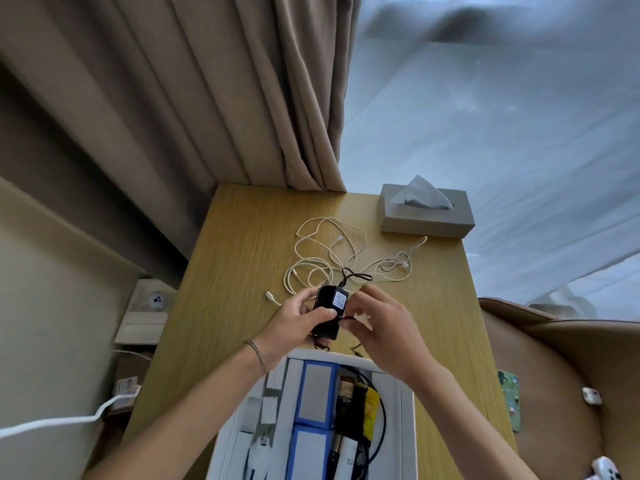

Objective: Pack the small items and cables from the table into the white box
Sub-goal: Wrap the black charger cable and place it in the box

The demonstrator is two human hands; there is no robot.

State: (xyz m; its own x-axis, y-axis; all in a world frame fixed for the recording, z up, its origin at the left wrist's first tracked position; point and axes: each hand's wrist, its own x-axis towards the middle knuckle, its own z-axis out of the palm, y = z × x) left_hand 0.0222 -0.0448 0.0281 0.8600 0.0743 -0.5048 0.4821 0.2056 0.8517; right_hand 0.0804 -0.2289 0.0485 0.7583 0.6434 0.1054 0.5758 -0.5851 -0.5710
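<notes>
Both hands are up over the wooden table (221, 271), just beyond the far edge of the white box (408, 410). The left hand (294, 322) has its fingers curled round one black power adapter (329, 311), white label facing up. The right hand (384, 327) pinches the adapter's thin black cord (356, 276) between thumb and fingertips, right beside the adapter. Further out lies a tangle of white cables (329, 258); how many, I cannot tell, they overlap. One grey tissue box (427, 213) sits at the far right corner. Inside the white box: two blue-edged packs (313, 393), one behind the other, a yellow packet (370, 407) and a black cable (381, 420) looping round it.
</notes>
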